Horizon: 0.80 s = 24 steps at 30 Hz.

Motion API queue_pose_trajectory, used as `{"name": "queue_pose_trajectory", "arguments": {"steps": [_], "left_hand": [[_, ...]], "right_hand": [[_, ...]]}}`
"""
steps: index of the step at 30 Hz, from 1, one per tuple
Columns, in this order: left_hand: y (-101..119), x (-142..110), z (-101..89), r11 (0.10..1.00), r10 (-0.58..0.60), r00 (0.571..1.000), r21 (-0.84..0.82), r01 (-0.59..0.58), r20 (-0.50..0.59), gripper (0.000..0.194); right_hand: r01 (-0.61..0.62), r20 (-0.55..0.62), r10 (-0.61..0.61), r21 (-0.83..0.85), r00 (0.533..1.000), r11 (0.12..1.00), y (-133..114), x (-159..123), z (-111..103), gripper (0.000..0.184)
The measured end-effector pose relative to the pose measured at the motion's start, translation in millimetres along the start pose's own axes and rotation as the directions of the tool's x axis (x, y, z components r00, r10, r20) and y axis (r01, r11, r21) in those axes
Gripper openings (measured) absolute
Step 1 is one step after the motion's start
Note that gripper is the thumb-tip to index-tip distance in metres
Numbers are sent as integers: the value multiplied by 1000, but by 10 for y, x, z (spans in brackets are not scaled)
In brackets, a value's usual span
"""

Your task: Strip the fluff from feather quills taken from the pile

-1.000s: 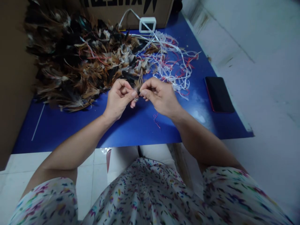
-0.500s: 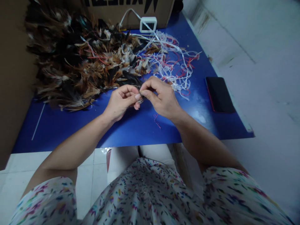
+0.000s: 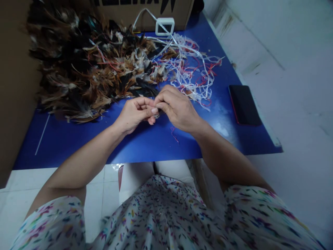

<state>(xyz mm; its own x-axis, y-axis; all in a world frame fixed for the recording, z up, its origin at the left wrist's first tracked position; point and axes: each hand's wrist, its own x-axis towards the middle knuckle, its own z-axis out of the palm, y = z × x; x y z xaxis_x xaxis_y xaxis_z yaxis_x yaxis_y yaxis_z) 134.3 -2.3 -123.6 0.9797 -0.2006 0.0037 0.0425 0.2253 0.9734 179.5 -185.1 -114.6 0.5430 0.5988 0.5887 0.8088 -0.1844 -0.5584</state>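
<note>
My left hand (image 3: 137, 113) is pinched, thumb against fingers, on a small bunch of feathers (image 3: 156, 115). Only the pale quill ends of the bunch stick out below the fingertips; most of it is hidden. My right hand (image 3: 177, 107) touches the left fingertips, its thumb and forefinger pressed together at the bunch. Whatever it pinches is too small to make out. Just beyond both hands spreads a big pile of brown and black feathers (image 3: 99, 80).
White ribbons and red threads (image 3: 192, 69) lie tangled behind my right hand. A red thread scrap (image 3: 174, 134) is near the table (image 3: 156, 149) edge. To the right rests a phone (image 3: 244, 105). A small white-framed device (image 3: 164, 20) stands before a cardboard box (image 3: 145, 15).
My left hand has shifted slightly right and down with the bunch. My right hand has curled further over the left fingertips, and the feather tips between them are now covered.
</note>
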Motion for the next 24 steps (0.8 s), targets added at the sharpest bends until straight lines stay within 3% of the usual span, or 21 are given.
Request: {"name": "queue_pose_trajectory", "arguments": {"steps": [6, 12, 18, 24], "left_hand": [[85, -23, 25, 995, -97, 995, -3, 97, -12, 47], [65, -27, 5, 988, -154, 988, 35, 154, 23, 40], [43, -7, -6, 996, -94, 995, 14, 94, 30, 40], [40, 15, -15, 999, -7, 1000, -49, 8, 21, 43]], "right_hand": [[133, 44, -128, -149, 991, 980, 47, -13, 0, 33], [119, 141, -100, -134, 985, 984, 45, -23, -35, 33], [-24, 137, 19, 31, 990, 999, 14, 10, -114, 14], [-13, 88, 12, 12, 996, 1000, 49, 14, -184, 12]]}}
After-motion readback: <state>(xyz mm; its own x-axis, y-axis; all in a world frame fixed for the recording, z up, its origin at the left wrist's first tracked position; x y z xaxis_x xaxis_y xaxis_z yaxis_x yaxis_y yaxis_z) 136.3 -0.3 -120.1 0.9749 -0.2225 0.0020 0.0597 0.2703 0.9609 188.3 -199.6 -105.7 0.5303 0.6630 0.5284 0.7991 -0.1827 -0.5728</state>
